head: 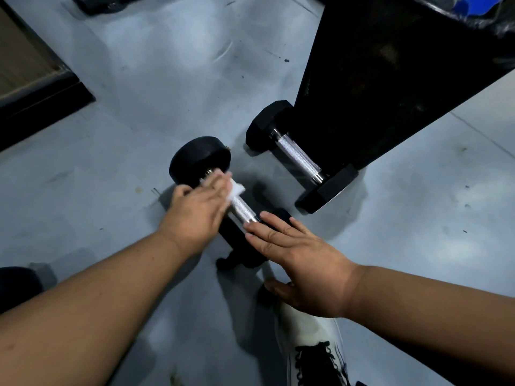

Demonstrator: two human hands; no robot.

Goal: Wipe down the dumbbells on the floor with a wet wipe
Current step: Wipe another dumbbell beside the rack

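Observation:
A black dumbbell (200, 158) with a knurled metal handle lies on the grey floor in the middle of the view. My left hand (196, 210) presses a white wet wipe (237, 189) against the far part of that handle, fingers laid over it. My right hand (295, 259) lies flat with straight fingers on the near black head of the same dumbbell, mostly hiding it. A second black hex dumbbell (299, 157) lies to the right, apart from both hands.
A large black bench base (390, 79) rises right behind the second dumbbell. A white shoe with black laces (312, 349) stands at the bottom, under my right hand. A dark frame (41, 98) runs along the left edge.

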